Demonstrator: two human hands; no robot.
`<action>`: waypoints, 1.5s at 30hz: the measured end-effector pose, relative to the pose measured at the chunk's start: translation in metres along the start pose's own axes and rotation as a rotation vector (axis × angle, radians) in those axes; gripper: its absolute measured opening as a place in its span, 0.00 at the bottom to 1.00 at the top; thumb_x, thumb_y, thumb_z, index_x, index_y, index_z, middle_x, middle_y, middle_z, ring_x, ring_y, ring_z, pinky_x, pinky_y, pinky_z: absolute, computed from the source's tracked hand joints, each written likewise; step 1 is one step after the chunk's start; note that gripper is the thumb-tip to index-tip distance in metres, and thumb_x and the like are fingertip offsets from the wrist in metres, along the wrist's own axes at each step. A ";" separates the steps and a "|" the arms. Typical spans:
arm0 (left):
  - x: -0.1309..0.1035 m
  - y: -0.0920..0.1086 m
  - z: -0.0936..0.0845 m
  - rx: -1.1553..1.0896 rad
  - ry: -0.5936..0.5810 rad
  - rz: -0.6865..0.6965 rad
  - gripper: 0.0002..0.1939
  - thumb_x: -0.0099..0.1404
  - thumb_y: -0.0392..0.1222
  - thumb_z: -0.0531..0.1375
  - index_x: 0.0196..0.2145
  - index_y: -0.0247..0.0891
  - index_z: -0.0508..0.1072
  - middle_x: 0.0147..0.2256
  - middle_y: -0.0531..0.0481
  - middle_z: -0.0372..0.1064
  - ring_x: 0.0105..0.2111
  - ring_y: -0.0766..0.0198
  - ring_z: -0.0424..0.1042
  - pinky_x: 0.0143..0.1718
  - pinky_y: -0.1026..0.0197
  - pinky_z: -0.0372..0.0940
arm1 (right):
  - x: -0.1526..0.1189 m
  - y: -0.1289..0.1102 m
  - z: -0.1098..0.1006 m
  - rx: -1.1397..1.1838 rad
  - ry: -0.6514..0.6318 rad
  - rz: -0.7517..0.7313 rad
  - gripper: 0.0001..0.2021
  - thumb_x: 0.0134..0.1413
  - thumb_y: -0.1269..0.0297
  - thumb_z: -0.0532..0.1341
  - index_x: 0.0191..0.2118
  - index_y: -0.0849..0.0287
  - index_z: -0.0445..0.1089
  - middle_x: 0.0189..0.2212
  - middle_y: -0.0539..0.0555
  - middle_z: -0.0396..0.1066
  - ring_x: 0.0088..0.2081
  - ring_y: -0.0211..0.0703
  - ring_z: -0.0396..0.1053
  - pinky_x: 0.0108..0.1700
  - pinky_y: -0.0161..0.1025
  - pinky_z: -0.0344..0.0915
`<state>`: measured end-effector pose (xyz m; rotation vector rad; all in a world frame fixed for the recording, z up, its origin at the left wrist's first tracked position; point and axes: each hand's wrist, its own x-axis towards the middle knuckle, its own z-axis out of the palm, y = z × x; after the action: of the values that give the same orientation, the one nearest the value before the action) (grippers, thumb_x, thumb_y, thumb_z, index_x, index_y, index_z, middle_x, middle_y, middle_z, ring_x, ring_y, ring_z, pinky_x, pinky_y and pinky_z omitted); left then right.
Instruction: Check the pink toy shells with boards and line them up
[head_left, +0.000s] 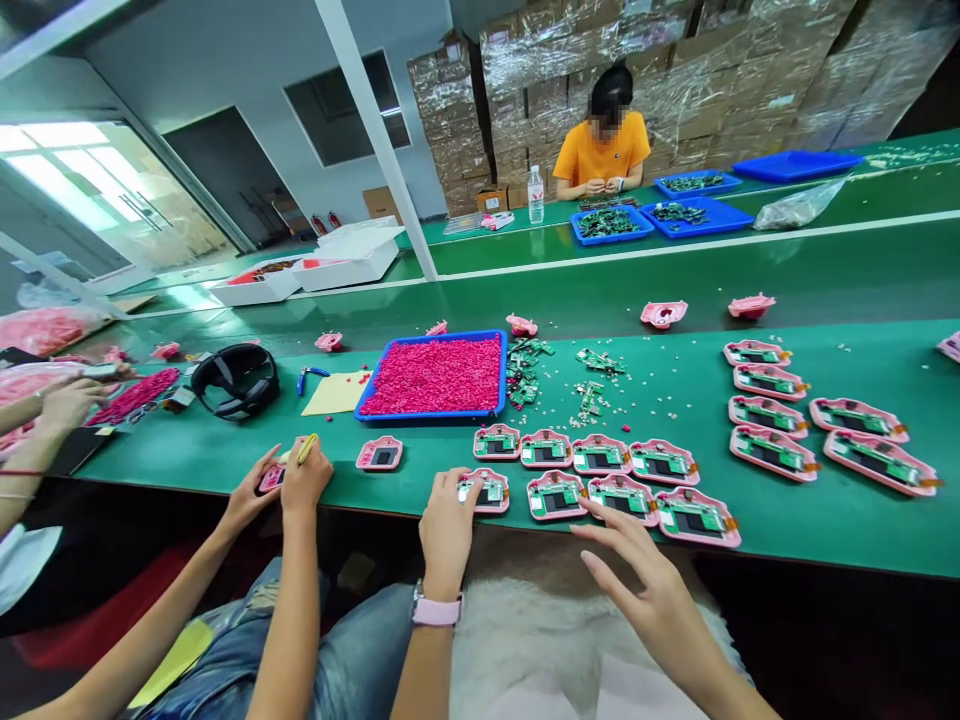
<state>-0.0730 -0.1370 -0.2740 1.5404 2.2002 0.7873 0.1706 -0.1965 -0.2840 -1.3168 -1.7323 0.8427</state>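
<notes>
On my feed the L hand (444,520), w/ pink-strapped watch (437,608) at wrist, is half curled, thumb + fingertips at the near-L end of a pink casing w/ green circuit board (491,490); can't tell if I have a firm grip or just contact. R hand (641,570) is open, fingers spread, nothing held; index tip by the L end of another pink casing (626,497), touch unclear. Between the hands: one more casing (555,500) in the same front row; just R of R hand, the last of that row (697,518). Second row of four lies just fwd of both, all flat on green bench (675,375), boards up. Farther fwd-R of R hand, a group of six (772,450). Fwd of L hand, blue tray (435,417) full of small pink pcs (439,375); loose boards (529,370) piled by its R edge. L of L hand, a lone casing w/ dark screen (384,456), then a co-worker's hands (304,480), one on a yellow tool (307,449), other on a pink unit (270,479). Far fwd, across bench, second co-worker in orange shirt (596,150).
</notes>
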 end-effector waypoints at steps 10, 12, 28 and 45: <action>0.023 -0.009 0.008 0.134 0.178 0.158 0.17 0.64 0.53 0.58 0.46 0.42 0.72 0.42 0.48 0.70 0.30 0.63 0.71 0.33 0.61 0.67 | -0.005 0.013 0.006 -0.096 0.022 -0.046 0.13 0.64 0.58 0.56 0.49 0.46 0.74 0.59 0.51 0.68 0.64 0.53 0.56 0.60 0.56 0.63; 0.035 -0.028 -0.013 0.141 0.305 0.141 0.20 0.65 0.53 0.56 0.48 0.37 0.71 0.45 0.42 0.69 0.38 0.57 0.72 0.46 0.51 0.68 | 0.007 0.018 -0.003 -0.132 0.031 -0.095 0.13 0.64 0.58 0.56 0.49 0.47 0.74 0.58 0.51 0.69 0.65 0.53 0.55 0.61 0.57 0.61; 0.042 -0.098 -0.040 0.300 0.546 0.331 0.12 0.63 0.52 0.60 0.28 0.45 0.78 0.45 0.50 0.76 0.49 0.44 0.69 0.49 0.36 0.68 | 0.148 0.079 -0.067 -0.747 0.015 0.119 0.09 0.56 0.61 0.62 0.28 0.55 0.78 0.31 0.57 0.78 0.39 0.50 0.73 0.34 0.39 0.65; 0.026 -0.121 -0.024 0.019 0.192 0.232 0.34 0.57 0.62 0.60 0.57 0.41 0.67 0.58 0.38 0.68 0.63 0.44 0.59 0.61 0.39 0.55 | 0.129 0.073 -0.064 -0.295 0.196 0.072 0.16 0.57 0.50 0.58 0.33 0.53 0.78 0.35 0.53 0.80 0.37 0.51 0.77 0.43 0.44 0.70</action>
<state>-0.1856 -0.1501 -0.3279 1.8215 2.1894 1.0258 0.2397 -0.0508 -0.2922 -1.6072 -1.7058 0.4884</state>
